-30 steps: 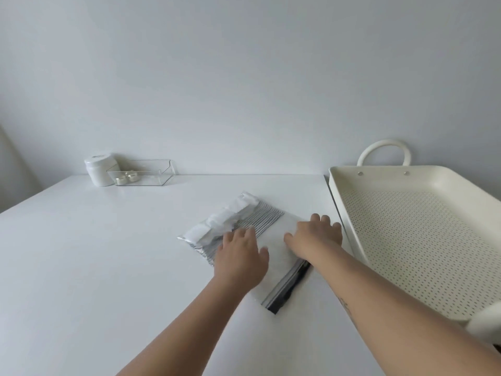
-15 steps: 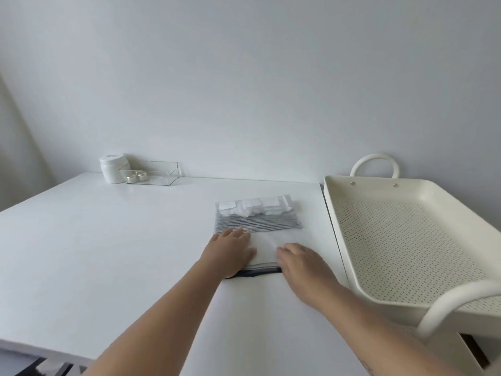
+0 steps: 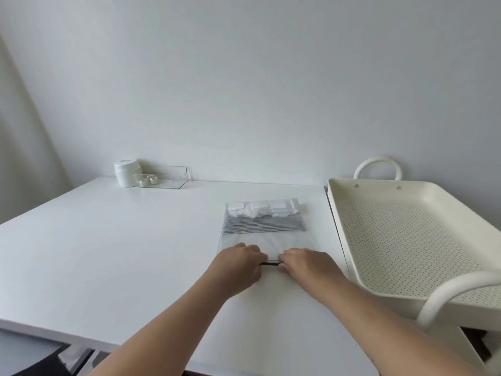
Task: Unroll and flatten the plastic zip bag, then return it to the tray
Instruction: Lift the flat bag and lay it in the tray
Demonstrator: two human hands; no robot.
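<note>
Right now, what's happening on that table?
A person has both hands on the near, zip edge of a plastic zip bag lying flat on the white table. The left hand and right hand sit side by side, fingers curled at the dark zip strip. White pieces and striped contents sit at the bag's far end. The perforated tray to the right holds nothing visible; the bag is not in it yet.

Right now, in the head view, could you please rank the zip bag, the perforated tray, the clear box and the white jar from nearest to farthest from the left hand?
From the left hand:
1. zip bag, under its fingers.
2. perforated tray, off to the right.
3. clear box, far back left.
4. white jar, just beyond the box, by the wall.
</note>
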